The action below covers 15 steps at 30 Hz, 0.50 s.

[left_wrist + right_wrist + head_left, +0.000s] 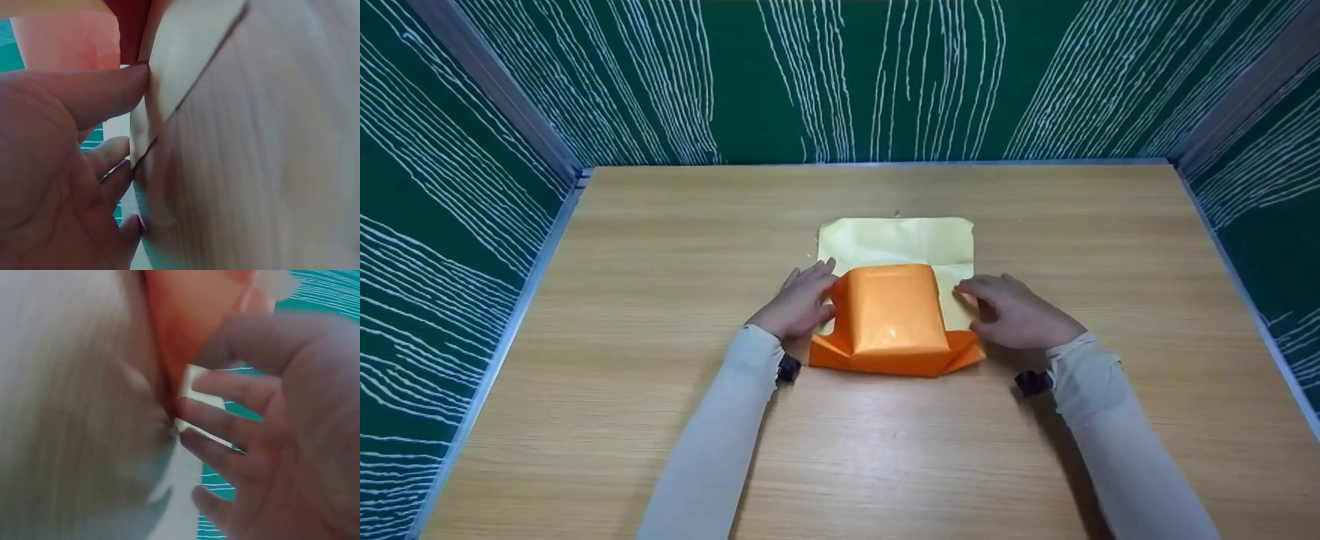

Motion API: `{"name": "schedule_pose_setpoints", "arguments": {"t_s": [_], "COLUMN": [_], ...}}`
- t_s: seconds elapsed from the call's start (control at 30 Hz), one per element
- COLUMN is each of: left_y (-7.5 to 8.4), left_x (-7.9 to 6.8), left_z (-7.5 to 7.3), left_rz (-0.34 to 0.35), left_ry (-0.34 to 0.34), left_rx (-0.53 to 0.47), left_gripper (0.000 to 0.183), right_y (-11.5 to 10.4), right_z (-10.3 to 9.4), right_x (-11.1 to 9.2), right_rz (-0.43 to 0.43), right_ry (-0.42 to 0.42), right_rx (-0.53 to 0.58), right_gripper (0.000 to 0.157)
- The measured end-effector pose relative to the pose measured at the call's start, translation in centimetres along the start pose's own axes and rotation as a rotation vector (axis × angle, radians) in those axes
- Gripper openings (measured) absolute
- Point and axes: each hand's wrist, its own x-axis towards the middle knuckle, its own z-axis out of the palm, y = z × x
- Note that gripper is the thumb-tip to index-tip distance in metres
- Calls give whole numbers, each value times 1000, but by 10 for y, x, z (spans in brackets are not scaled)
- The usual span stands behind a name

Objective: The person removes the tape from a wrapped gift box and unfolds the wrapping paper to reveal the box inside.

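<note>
A box-shaped bundle in glossy orange paper (pixel 896 307) sits mid-table, with folded orange flaps spreading along its near side. The sheet's pale yellow inner side (pixel 896 232) lies spread out behind it. At the bundle's left is my left hand (pixel 802 300), fingers extended; in the left wrist view its thumb (pixel 121 93) touches the pale paper edge, fingertips at the table. My right hand (pixel 1020 311) is at the right edge of the sheet. Its fingers stretch forward in the right wrist view, fingertips down by the orange flap (pixel 188 320). What the paper covers is hidden.
The light wooden table (pixel 675 247) extends around the bundle. Green panels (pixel 750 82) with wavy white lines border it at the back and both sides, in grey frames. A small black device (pixel 1033 383) is on the right wrist, another (pixel 788 369) on the left.
</note>
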Motion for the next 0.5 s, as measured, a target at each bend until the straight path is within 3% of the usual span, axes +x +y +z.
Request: {"name": "schedule_pose_setpoints", "arguments": {"t_s": [0.1,0.2,0.37,0.5], "left_y": [0,0,2,6], "left_x": [0,-1,-9,-15], "left_z": [1,2,2,1], "left_rz": [-15,-17,-38,-87], "left_ry": [-2,30,94,72], "left_rx": [-16,-17,18,52], "left_gripper": [63,74,75,76], "right_y": [-1,0,4,1], "right_z": [3,11,21,21], "right_x": [-6,-9,-10,-10], "right_rz": [-27,-58,-70,-54], "right_ry": [-20,21,60,39], "right_rx": [-11,-21,-53,-68], "right_gripper": [54,50,53,57]}}
